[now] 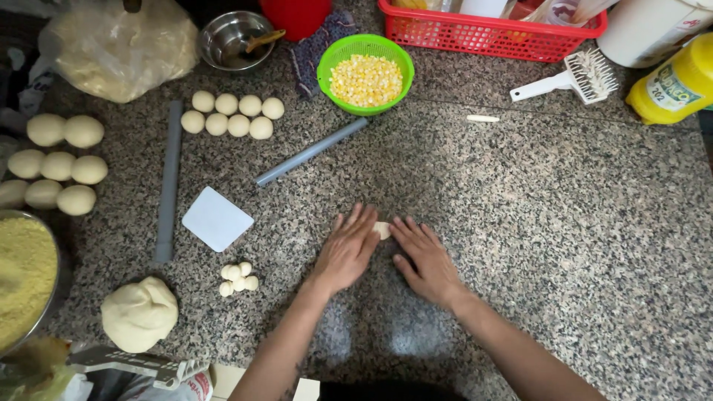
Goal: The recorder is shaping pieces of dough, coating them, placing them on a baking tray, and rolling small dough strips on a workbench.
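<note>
My left hand (347, 247) and my right hand (427, 260) lie flat, palms down, on the speckled granite counter (564, 223). Between their fingertips shows a small piece of pale dough (382, 229); both hands touch it and most of it is hidden under them. Left of my left hand sit a few tiny dough balls (238, 279), a white square scraper (217, 218) and a large dough lump (139, 313).
Two grey rolling rods (168, 182) (312, 151) lie on the counter. Several dough balls (232, 114) and larger ones (58, 163) sit at left. A green basket of corn (365, 74), red basket (490, 33), white roller tool (575, 78), yellow bottle (672, 82), steel bowl (232, 38).
</note>
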